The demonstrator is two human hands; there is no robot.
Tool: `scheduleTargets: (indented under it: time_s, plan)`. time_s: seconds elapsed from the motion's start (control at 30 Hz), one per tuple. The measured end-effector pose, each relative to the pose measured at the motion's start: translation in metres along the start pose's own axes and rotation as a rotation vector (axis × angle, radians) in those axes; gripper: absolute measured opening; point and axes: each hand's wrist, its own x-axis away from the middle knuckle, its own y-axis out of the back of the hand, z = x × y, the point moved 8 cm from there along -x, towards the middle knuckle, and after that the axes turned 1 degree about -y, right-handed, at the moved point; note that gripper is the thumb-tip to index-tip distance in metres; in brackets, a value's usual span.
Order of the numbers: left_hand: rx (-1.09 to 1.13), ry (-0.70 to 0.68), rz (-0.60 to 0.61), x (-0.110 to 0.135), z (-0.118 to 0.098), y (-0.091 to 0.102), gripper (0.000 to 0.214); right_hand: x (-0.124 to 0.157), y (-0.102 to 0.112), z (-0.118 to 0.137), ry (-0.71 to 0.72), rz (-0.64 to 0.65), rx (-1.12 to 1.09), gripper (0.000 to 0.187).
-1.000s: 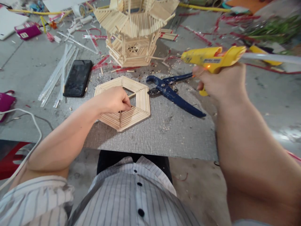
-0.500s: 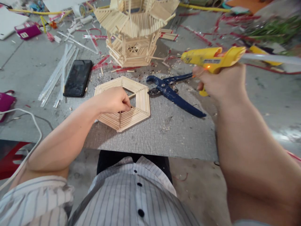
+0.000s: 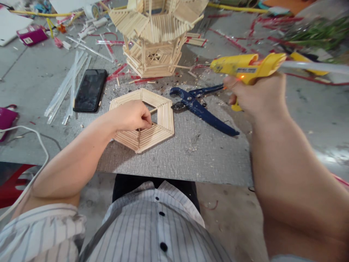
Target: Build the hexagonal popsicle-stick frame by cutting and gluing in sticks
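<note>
Hexagonal stick frame (image 3: 165,118), centre-left: partly under left hand (image 3: 133,115), fingers (image 3: 147,120) pinching inner edge. Glue gun (image 3: 235,65), upper right: clasped in right hand (image 3: 260,92).

Our widest open room is the near right part of the tabletop (image 3: 196,160), below the blue pliers (image 3: 211,118), where a hand could slide in low over small scraps. The pliers' head sits just beside the hexagonal stick frame (image 3: 165,118), pinching that lane. Our left hand (image 3: 135,115) blocks the frame's left side. Beyond, the stick tower (image 3: 162,29) walls off the middle; far right, our right hand (image 3: 255,94) and glue gun (image 3: 234,66) stand in the way.
</note>
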Motion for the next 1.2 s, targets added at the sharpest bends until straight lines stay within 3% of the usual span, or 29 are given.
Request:
scheduleTargets:
  time_s: [1.2]
  plan:
    - [0.009, -0.012, 0.013, -0.0007, -0.0001, 0.0004, 0.019, 0.0009, -0.0006, 0.0007, -0.046, -0.001, 0.017, 0.018]
